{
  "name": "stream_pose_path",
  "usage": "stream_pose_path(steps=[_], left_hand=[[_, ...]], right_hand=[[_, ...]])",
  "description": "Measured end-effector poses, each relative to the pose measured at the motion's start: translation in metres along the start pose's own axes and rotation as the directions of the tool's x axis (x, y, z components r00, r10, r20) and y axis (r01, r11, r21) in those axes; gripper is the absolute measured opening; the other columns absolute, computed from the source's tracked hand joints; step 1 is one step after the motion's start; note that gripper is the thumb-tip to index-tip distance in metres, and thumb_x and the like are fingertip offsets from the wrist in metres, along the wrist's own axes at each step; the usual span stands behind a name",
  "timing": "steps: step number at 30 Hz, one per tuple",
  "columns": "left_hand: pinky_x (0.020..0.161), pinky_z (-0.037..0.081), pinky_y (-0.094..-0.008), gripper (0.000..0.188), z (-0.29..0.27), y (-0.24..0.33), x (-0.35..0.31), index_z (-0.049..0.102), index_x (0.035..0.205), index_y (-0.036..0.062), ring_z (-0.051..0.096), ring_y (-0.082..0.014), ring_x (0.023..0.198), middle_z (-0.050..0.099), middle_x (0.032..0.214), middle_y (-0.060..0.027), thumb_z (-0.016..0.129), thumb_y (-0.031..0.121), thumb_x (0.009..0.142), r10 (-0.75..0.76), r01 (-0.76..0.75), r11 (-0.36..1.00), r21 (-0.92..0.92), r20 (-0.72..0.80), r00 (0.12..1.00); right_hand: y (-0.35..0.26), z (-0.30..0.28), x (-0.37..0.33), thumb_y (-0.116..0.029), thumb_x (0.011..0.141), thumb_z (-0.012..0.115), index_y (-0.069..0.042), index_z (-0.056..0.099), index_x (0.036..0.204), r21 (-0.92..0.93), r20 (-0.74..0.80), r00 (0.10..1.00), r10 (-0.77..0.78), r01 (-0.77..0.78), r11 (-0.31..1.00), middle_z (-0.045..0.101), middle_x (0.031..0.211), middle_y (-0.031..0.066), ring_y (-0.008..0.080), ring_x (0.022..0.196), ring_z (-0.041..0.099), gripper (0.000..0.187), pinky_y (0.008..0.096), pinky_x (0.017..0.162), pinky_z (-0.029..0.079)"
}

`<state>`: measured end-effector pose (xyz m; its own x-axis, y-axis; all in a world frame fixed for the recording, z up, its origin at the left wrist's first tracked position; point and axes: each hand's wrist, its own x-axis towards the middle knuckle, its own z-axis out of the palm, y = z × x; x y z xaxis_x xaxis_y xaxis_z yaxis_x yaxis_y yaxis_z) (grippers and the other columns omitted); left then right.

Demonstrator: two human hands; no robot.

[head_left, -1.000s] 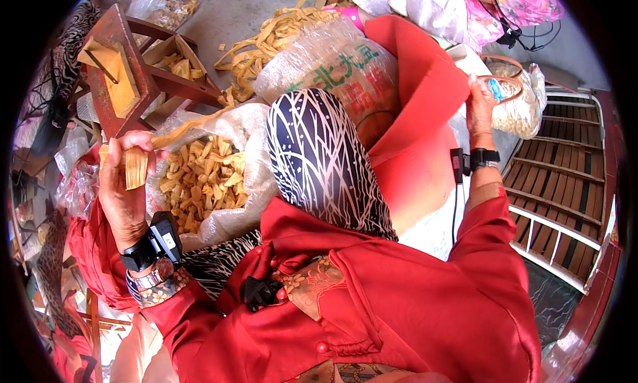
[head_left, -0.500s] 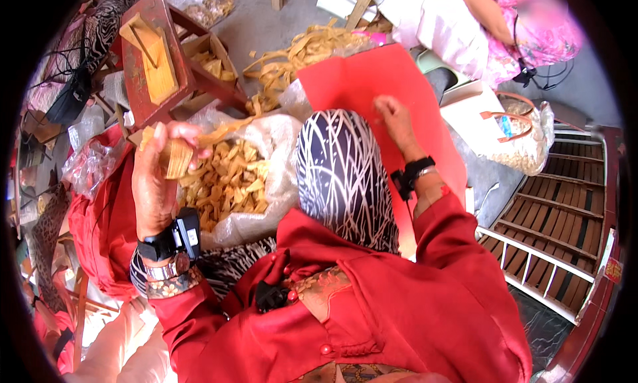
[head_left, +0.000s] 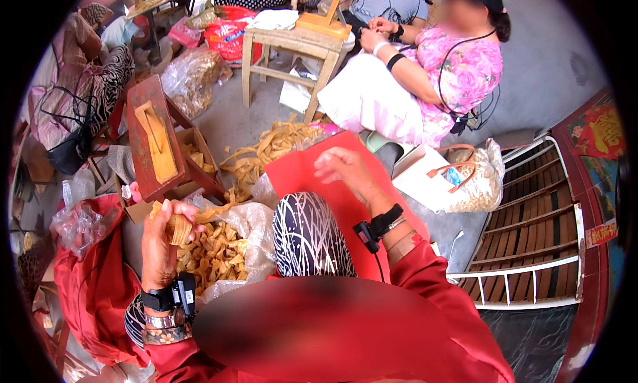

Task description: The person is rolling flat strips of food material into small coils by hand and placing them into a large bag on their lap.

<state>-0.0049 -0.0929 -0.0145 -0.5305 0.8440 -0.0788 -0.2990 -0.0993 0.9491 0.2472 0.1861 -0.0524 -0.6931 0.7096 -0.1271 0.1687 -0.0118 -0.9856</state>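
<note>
My left hand (head_left: 161, 240) is closed around a folded yellowish-tan flat strip (head_left: 180, 231), its layers stacked between thumb and fingers. A length of the same strip (head_left: 211, 214) trails from the hand toward the loose strips beyond. Just below and right of that hand, a whitish plastic sack (head_left: 259, 229) holds many folded tan pieces (head_left: 211, 252). My right hand (head_left: 349, 174) hovers over a red sheet (head_left: 297, 170) beside my patterned knee, fingers loosely bent and apart, with nothing visible in them. Dark straps with small devices circle both wrists.
Ahead lie loose tan strips (head_left: 269, 146). A red bench (head_left: 139, 144) carries a wooden block tool (head_left: 156, 146). A wooden stool (head_left: 292, 47) stands farther back. Right of it sits a person in pink (head_left: 458, 71), near a woven bag (head_left: 475, 184) and a slatted rack (head_left: 531, 230).
The view has tilted up, showing more of the room and the co-worker. My right hand has come inward across the red sheet, its fingers loosening. My left hand keeps hold of the folded strip.
</note>
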Motion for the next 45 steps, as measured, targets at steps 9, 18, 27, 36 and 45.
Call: stream_pose_path(steps=[9,18,27,36,45], left_hand=[[0.059,0.048,-0.0272,0.036,-0.022,0.006,-0.019,0.06,0.087,0.0008,0.061,-0.0188,0.067,0.062,0.083,-0.0081,0.046,0.034,0.094,0.046,-0.054,0.992,-0.114,-0.073,0.996],[0.065,0.044,-0.0274,0.041,-0.041,0.006,-0.024,0.062,0.093,-0.0014,0.058,-0.0156,0.078,0.062,0.086,-0.0071,0.041,0.033,0.097,0.121,-0.099,0.97,-0.221,0.09,0.989],[0.065,0.048,-0.0312,0.044,-0.048,0.014,-0.034,0.064,0.094,-0.0049,0.048,-0.0156,0.06,0.059,0.081,-0.0088,0.045,0.035,0.094,0.155,-0.082,0.944,-0.318,0.21,0.965],[0.071,0.054,-0.0371,0.045,-0.066,0.017,-0.03,0.06,0.101,-0.0063,0.05,-0.0136,0.059,0.056,0.088,-0.0106,0.046,0.036,0.094,0.159,-0.012,0.869,-0.495,0.256,0.954],[0.039,0.034,-0.0164,0.04,-0.041,0.013,-0.03,0.062,0.093,-0.0015,0.041,-0.0054,0.039,0.053,0.059,-0.0001,0.057,0.038,0.09,0.05,-0.036,0.99,0.133,-0.108,0.993]], right_hand=[[-0.073,0.124,0.012,-0.023,0.092,0.056,-0.003,0.056,0.106,0.041,0.476,0.851,-0.222,0.23,0.972,0.063,0.097,0.0052,0.0126,0.09,0.061,0.024,0.0279,0.06,0.056],[-0.046,0.234,-0.011,-0.034,0.092,0.055,-0.005,0.05,0.118,0.026,0.68,0.729,-0.079,0.084,0.996,0.059,0.105,0.0083,0.0169,0.098,0.058,0.039,0.0263,0.063,0.054],[-0.061,0.236,-0.021,-0.024,0.093,0.052,0.002,0.061,0.086,-0.011,0.608,0.66,-0.441,0.563,0.827,0.061,0.072,0.0053,0.0115,0.069,0.055,0.029,0.0258,0.065,0.044],[-0.064,0.182,-0.027,-0.023,0.091,0.052,0.001,0.058,0.079,-0.239,0.626,0.699,-0.346,0.595,0.768,0.052,0.066,0.0053,0.0125,0.063,0.05,0.028,0.025,0.06,0.04],[-0.04,0.193,-0.013,-0.02,0.093,0.052,0.0,0.06,0.085,-0.255,0.543,0.796,-0.267,0.459,0.851,0.055,0.071,0.0024,0.0071,0.065,0.05,0.024,0.0211,0.054,0.039]])
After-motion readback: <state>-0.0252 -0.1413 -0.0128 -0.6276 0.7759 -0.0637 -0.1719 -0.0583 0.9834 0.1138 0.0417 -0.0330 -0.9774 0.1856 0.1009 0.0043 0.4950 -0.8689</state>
